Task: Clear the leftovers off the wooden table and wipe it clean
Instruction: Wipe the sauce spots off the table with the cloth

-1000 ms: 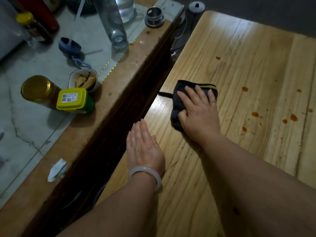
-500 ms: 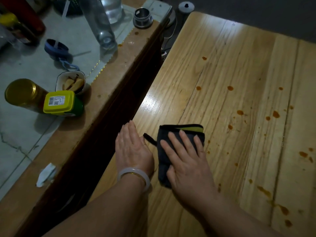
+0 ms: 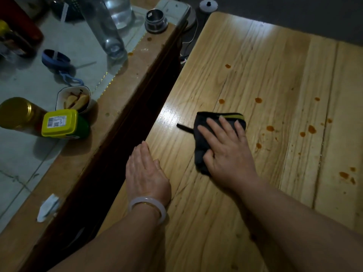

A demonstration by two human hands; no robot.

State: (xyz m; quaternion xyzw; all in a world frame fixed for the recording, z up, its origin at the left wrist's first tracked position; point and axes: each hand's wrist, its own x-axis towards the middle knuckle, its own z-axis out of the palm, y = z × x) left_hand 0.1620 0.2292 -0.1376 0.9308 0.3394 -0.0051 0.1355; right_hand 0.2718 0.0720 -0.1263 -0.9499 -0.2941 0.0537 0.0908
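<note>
Found a dark cloth [image 3: 201,148] lying folded on the wooden table [image 3: 265,75], close to its left edge. Noted a yellowish band [image 3: 231,115] along the cloth's far edge and a thin dark strap [image 3: 184,128] trailing from its left side.

Observed the right hand [image 3: 225,154] laid on top of the cloth, fingers straight and spread, pressing down, thumb against the cloth's near-left part. Saw no curled grasp.

Recorded the left hand [image 3: 145,171] to the near left of the cloth, apart from it, flat on the wood with fingers straight and together, holding nothing. Logged a pale bangle [image 3: 147,203] on that wrist.

Counted several orange-brown stains [image 3: 270,128] right of the cloth, two just beyond its far edge, one well beyond, and more to the near right. Noted a glossy sheen on the wood just left of the cloth.

Saw a higher brown counter [image 3: 121,95] well left of the cloth, across a dark gap. Found there:
- a yellow-lidded container [image 3: 59,122] on its side, touching a gold-lidded jar [image 3: 15,112];
- a small bowl [image 3: 75,99] of pale food pieces just behind the container;
- farther back, a clear bottle [image 3: 106,28] and a metal cup [image 3: 156,20];
- a white paper scrap [image 3: 47,207] nearest the viewer.
</note>
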